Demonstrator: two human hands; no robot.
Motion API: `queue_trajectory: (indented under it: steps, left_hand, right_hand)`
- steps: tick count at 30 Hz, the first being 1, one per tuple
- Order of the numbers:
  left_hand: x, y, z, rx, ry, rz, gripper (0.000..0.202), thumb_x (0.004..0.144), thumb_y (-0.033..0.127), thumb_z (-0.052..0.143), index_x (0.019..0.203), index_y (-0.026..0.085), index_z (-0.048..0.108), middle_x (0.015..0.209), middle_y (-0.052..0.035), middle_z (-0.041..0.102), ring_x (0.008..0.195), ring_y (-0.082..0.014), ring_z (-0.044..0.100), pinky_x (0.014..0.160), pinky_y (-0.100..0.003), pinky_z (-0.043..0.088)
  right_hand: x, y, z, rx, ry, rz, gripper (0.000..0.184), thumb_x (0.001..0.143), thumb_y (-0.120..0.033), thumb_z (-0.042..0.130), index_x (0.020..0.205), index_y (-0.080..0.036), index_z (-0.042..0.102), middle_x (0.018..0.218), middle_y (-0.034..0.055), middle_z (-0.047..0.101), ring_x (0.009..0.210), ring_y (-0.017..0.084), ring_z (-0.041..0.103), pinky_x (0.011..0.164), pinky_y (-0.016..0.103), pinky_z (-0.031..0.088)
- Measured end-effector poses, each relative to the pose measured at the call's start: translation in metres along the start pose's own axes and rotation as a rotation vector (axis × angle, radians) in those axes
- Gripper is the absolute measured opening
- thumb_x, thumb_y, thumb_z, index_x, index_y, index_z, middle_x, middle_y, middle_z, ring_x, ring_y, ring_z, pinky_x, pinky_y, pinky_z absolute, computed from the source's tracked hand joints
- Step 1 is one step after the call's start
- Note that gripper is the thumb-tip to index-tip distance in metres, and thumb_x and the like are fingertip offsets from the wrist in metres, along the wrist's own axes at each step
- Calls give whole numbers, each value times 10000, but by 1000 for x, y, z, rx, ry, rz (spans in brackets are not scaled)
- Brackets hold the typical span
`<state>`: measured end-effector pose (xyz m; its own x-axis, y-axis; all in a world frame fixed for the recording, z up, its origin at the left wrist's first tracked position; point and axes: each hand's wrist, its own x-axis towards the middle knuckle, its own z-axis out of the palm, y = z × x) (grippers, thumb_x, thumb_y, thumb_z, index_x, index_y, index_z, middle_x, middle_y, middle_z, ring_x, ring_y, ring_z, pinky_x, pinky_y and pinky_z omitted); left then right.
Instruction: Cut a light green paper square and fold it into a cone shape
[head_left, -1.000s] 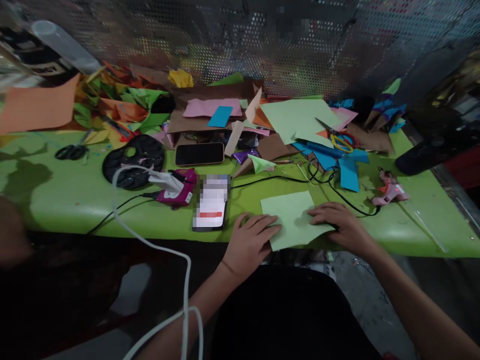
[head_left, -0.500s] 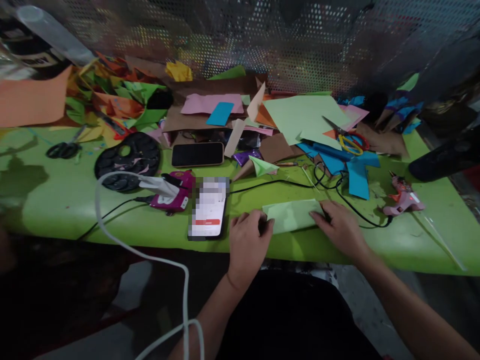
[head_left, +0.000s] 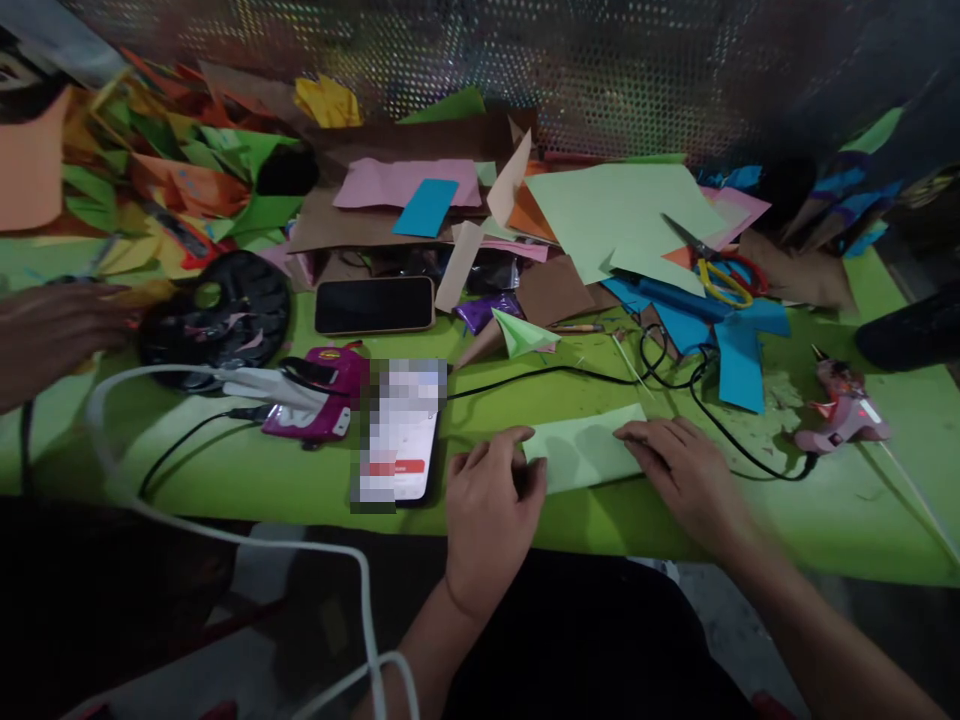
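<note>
A folded strip of pale green paper [head_left: 589, 450] lies at the front of the green table, between my hands. My left hand [head_left: 499, 490] pinches its left end, thumb in front and fingers curled behind. At the other end, my right hand [head_left: 675, 465] has its thumb and fingertips closed on the paper's upper right part. Just left of my left hand is a phone with a lit screen [head_left: 401, 430]. Behind the strip rests a small light-green paper cone [head_left: 517, 335], and a black cable runs between the two.
Another person's hand [head_left: 60, 325] reaches in from the left, beside a black palette [head_left: 225, 310]. A pink glue gun [head_left: 844, 410] lies at right. Scissors [head_left: 724, 270] rest on paper sheets behind. A purple power strip [head_left: 322, 400] with white cable sits left of the lit phone.
Another person's hand has come in at the left, near the dark scissors and palette. The view has shifted slightly. Both my hands stay at the strip, which now looks flatter.
</note>
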<state>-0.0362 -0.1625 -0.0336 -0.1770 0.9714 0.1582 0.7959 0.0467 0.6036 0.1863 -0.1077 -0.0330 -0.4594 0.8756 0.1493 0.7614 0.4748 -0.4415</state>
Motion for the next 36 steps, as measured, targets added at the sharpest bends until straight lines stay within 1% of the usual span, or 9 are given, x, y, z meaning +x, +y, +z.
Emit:
queue_trajectory:
  steps: [12,18,20,23,27,30,32,33,36]
  left_hand:
    - [7,1,-2,48,-51,26,106,865,209,592,968,215,615,692,40,648,734,-189,634,747,-340,357]
    - [6,1,-3,79,-57,35,99,864,197,596,953,220,631,699,35,673,743,-195,637,728,-337,340]
    - [5,1,-3,105,-61,60,108,864,187,596,950,232,643,741,27,697,759,-198,636,724,-339,335]
    - [6,1,-2,164,-80,126,140,867,167,592,941,263,663,803,21,715,801,-205,628,735,-349,330]
    - [6,4,-3,251,-94,193,155,885,173,590,964,281,668,776,13,678,794,-207,592,741,-365,339]
    - [5,6,-4,354,-35,258,129,879,195,613,952,281,675,814,-16,649,815,-231,549,738,-381,353]
    - [6,6,-4,388,2,360,144,875,167,609,955,265,677,895,-39,647,860,-238,532,745,-380,377]
    - [6,6,-3,386,-3,434,165,878,145,594,974,252,675,935,-46,646,884,-234,529,756,-374,395]
    - [7,3,-3,359,-118,644,241,903,113,531,1092,204,650,996,-58,637,926,-213,535,788,-345,447]
  right_hand:
    - [-2,-1,2,-17,9,4,211,997,-274,451,1074,-212,637,994,54,702,884,248,577,805,396,439]
    - [-1,-1,2,-21,5,10,206,993,-268,454,1067,-213,639,972,59,699,878,245,580,800,388,438]
    - [-1,0,3,-29,11,1,207,993,-268,453,1062,-212,640,966,61,699,880,245,581,798,385,436]
    - [-1,1,5,-52,16,-14,198,989,-263,462,1046,-208,644,956,61,699,874,240,579,793,376,427]
    - [-2,-1,5,-153,15,-12,187,976,-276,490,1035,-232,662,906,50,683,851,237,559,791,369,404]
    - [-1,-6,3,-271,16,8,190,967,-292,501,1028,-254,677,857,51,646,853,245,535,772,364,387]
    - [0,-8,1,-320,16,27,189,957,-303,512,1037,-266,680,848,55,610,859,250,523,758,359,381]
    - [0,-8,1,-327,20,34,191,952,-305,515,1046,-270,678,860,58,595,865,250,520,755,356,382]
    - [0,-8,1,-312,44,34,202,944,-304,513,1069,-262,665,937,75,568,899,250,521,761,355,392]
